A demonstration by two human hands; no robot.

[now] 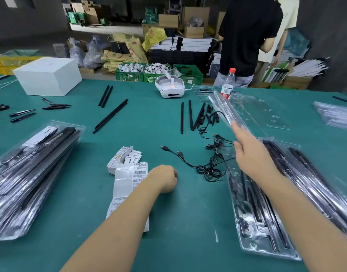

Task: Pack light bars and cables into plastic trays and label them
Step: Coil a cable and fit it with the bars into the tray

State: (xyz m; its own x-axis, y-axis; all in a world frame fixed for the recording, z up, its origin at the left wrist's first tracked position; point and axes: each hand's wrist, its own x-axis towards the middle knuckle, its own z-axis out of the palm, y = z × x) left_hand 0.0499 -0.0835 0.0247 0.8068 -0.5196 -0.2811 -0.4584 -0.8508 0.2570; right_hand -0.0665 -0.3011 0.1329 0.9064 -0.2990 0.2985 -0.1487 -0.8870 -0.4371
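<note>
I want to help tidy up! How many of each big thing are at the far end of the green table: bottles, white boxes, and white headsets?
Bottle: 1, clear with a red cap
White box: 1
White headset: 1
Total: 3

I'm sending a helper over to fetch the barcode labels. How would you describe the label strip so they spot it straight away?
On the green table, look just left of the left hand, a loose fist on the cloth. The barcode label strip lies flat there, running under that forearm. Unlike the banded stack of small white tags just beyond it, it is one long sheet printed with barcodes.
</note>
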